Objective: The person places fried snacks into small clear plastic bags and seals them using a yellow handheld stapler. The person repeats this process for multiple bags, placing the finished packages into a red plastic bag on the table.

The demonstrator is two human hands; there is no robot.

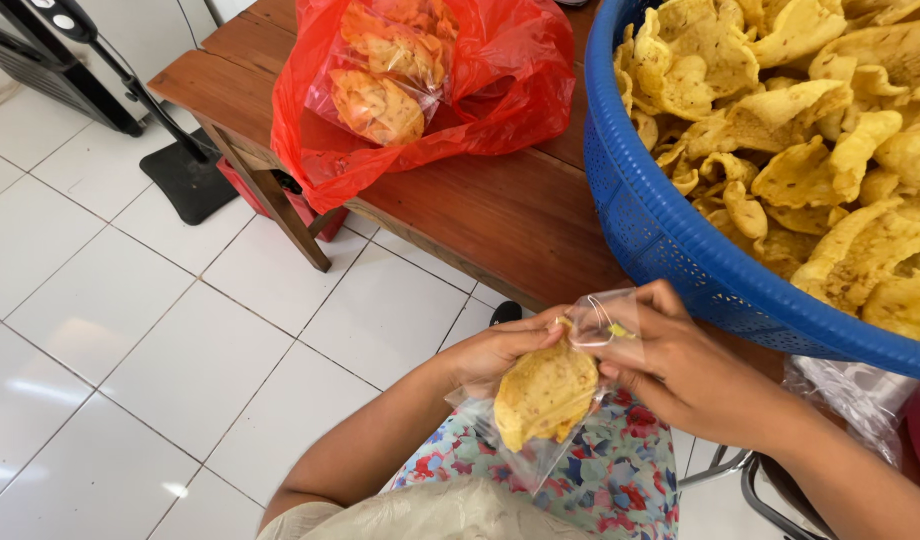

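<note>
A small clear plastic bag sits between both hands, just above the person's lap, which is covered in flowered cloth. Inside it are yellow crackers, curled and blistered, filling the lower part of the bag. The neck of the bag is gathered up at the top, where a thin yellow band shows against the plastic.

The left hand cups the bag from the side, fingers curled around its upper part and gripping it. The right hand comes in from the other side, its fingertips pinching the gathered neck of the bag. Both forearms reach in from the bottom of the view, bent toward each other.

Just beyond the right hand stands a big blue basket with a perforated wall, heaped with loose crackers of the same yellow kind. It rests on a brown wooden table. Farther back on the table lies a red plastic bag, open, holding clear packets of crackers. Under the basket's edge, near the right forearm, hangs some crumpled clear plastic. The floor is white tile.
</note>
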